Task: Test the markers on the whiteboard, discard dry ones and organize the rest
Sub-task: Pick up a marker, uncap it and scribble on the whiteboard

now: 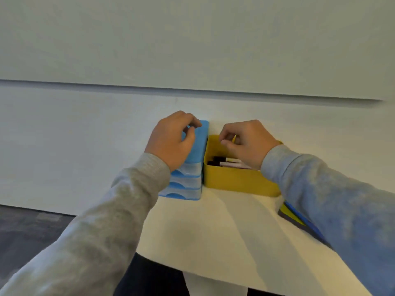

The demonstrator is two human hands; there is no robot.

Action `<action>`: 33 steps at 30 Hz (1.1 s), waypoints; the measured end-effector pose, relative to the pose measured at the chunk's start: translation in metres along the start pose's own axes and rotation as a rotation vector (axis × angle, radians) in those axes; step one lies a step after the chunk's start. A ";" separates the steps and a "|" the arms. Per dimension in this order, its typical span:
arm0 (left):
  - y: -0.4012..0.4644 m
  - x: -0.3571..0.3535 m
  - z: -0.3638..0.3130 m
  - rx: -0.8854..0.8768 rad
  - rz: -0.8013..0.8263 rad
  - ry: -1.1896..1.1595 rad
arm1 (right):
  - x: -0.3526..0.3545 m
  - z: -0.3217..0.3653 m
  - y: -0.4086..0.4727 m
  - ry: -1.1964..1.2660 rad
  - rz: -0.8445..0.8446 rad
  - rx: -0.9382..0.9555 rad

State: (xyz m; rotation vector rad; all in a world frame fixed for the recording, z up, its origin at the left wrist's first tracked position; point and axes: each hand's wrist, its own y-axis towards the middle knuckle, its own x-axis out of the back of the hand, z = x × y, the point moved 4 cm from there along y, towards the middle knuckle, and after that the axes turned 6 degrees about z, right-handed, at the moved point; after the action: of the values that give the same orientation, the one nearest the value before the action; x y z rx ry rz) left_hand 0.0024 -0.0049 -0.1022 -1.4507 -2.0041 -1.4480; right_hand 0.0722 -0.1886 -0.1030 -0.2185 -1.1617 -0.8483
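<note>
From my head camera, the yellow bin [239, 180] on the white table [205, 231] is my landmark. The markers [229, 164] lie flat inside it, toward its near wall; I can make out a dark cap or two and pale barrels. My right hand [245, 144] hovers over the bin's far half with fingers curled in, thumb and forefinger close together as if pinching something small. There is a thin pale sliver at the fingertips, but I cannot tell whether it is a marker tip or part of the bin, so I cannot say the hand holds anything.

Touching the bin's left side stands the blue drawer unit [188, 178], three clear drawers stacked. My left hand [171, 139] rests on its blue top, fingers curled over the far edge, steadying it.

I judge the markers light, stiff and smooth, apt to roll and a bit slick on the barrel. I would take one mid-barrel, with thumb and two fingers, clear of the cap so it does not pull off on the lift.

My right wrist and sleeve cover the bin's right half, so the marker count is unknown. Right of the bin, under my forearm, a yellow and blue object [299, 216] is mostly hidden. Above the bin, the whiteboard [192, 39] shows no marks I can read.
</note>
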 end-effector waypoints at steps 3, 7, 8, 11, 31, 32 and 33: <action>0.034 -0.040 -0.011 -0.024 0.264 0.018 | 0.000 -0.031 0.008 -0.075 0.072 -0.147; 0.046 -0.064 -0.012 0.017 0.388 0.094 | -0.022 -0.062 0.013 -0.324 0.401 -0.298; 0.046 -0.065 -0.011 0.018 0.375 0.097 | -0.027 -0.068 0.011 -0.362 0.484 -0.322; 0.045 -0.064 -0.010 0.009 0.360 0.112 | -0.041 -0.078 0.009 -0.417 0.627 -0.322; 0.048 -0.067 -0.007 0.026 0.350 0.052 | -0.035 -0.087 0.012 -0.150 0.389 -0.242; 0.048 -0.068 -0.006 0.029 0.354 0.049 | -0.033 -0.086 0.009 -0.117 0.328 -0.220; 0.048 -0.067 -0.006 0.028 0.355 0.048 | -0.031 -0.082 0.007 -0.105 0.284 -0.199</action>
State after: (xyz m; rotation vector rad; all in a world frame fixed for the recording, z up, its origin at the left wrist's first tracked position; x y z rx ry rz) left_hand 0.0711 -0.0471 -0.1188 -1.6405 -1.6266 -1.2825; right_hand 0.1315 -0.2158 -0.1625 -0.5832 -1.1110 -0.7058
